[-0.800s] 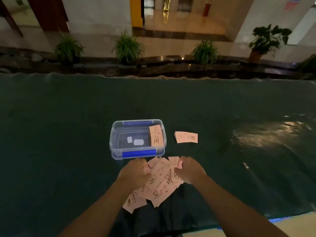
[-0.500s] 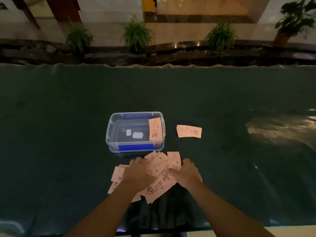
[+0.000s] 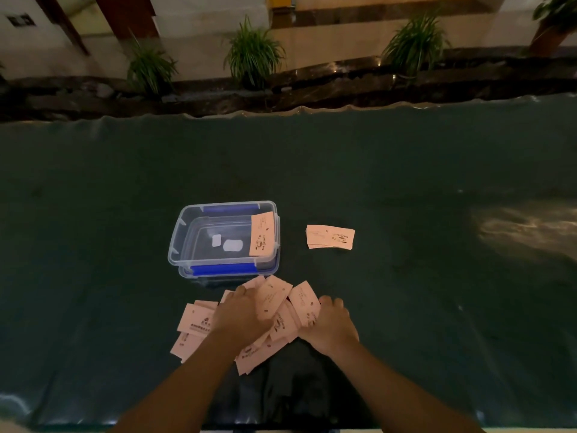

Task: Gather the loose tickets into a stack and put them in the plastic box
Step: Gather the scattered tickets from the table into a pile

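A messy pile of pink loose tickets (image 3: 274,310) lies on the dark green table cover, just in front of a clear plastic box (image 3: 178,242) with blue clips. My left hand (image 3: 240,314) rests palm down on the pile's left part. My right hand (image 3: 331,326) presses against the pile's right edge, fingers curled. Several tickets stick out to the left (image 3: 192,320) of my left hand. One ticket (image 3: 261,234) leans against the box's right inner wall. A small neat stack of tickets (image 3: 330,236) lies to the right of the box.
The green cover (image 3: 406,170) spans the whole table, with a shiny glare patch (image 3: 524,226) at the right. Beyond the far edge are a dark stone ledge and potted plants (image 3: 253,51). The near table edge runs under my forearms.
The pile has spread out to the left, with more tickets showing beside my left hand. Both hands have stayed on the pile; my view has tilted down a little.
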A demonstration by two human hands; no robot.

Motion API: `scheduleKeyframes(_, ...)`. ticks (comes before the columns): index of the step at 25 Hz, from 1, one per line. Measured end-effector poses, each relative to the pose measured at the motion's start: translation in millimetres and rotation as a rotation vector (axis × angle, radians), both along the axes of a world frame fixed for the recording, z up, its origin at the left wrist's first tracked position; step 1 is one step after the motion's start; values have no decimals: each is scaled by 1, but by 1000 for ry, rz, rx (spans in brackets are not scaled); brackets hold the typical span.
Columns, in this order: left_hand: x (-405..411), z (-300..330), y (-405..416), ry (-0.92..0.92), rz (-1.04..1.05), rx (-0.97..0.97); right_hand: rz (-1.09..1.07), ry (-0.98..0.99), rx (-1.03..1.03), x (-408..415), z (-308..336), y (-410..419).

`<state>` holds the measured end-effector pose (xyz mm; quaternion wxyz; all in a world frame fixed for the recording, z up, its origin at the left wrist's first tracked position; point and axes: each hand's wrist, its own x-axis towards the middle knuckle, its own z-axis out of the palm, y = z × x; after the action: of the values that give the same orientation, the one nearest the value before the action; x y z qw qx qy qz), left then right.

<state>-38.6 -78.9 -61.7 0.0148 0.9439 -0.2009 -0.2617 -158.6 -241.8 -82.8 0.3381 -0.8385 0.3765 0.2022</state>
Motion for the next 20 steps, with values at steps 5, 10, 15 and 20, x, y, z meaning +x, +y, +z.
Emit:
scheduleKeyframes(5, -25, -6, -15, 45, 51, -5, -47, -19, 114, -14, -8, -5)
scheduleKeyframes(10, -54, -18, -32, 105, 74, -83, -233, -127, 268, -18, -12, -4)
scheduleKeyframes(15, -74, -24, -30, 127, -89, -296, -363, -161, 310, -14, -7, 3)
scheduleKeyframes(20, -58, -15, -7, 72, 43, -446, -419, -156, 301, -6, -5, -4)
